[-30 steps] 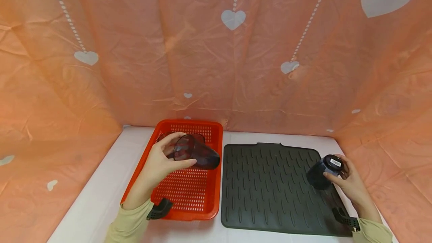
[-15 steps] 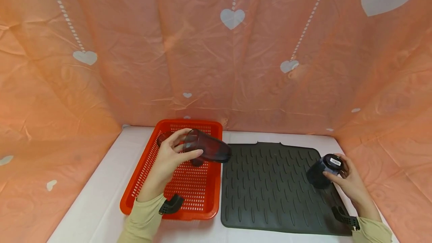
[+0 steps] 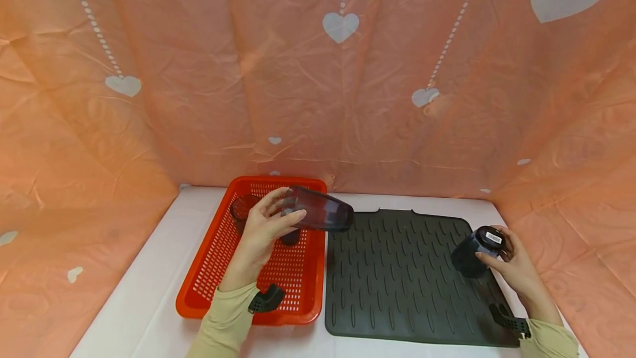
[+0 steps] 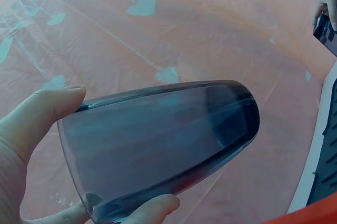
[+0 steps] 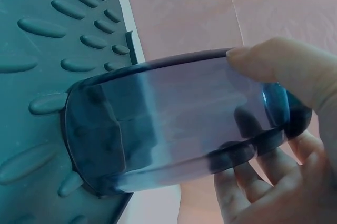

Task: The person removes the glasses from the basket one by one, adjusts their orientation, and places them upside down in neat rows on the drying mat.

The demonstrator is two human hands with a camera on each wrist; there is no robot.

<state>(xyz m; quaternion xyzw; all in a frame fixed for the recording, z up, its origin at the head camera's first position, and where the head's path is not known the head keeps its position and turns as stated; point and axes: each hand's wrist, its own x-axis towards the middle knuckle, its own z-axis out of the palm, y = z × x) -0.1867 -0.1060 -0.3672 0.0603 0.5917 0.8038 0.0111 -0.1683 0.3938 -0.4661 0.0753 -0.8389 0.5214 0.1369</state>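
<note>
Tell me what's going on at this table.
A person is handling two tinted tumblers at once. The left hand holds one tumbler near its rim, lying nearly sideways above the right side of a red plastic basket, base toward the dark ridged mat. The right hand grips the other tumbler near its base, mouth tilted down at the mat's right side. At least one more tumbler sits in the basket.

Head: looks forward and down from above, farthest off; takes in dark mat (image 3: pixel 392 286), lower right. Left wrist: faces left cup (image 4: pixel 158 140), close; shares mat, right edge, with head. Right wrist: faces right cup (image 5: pixel 179 124), close; shares mat, left side, with both.
</note>
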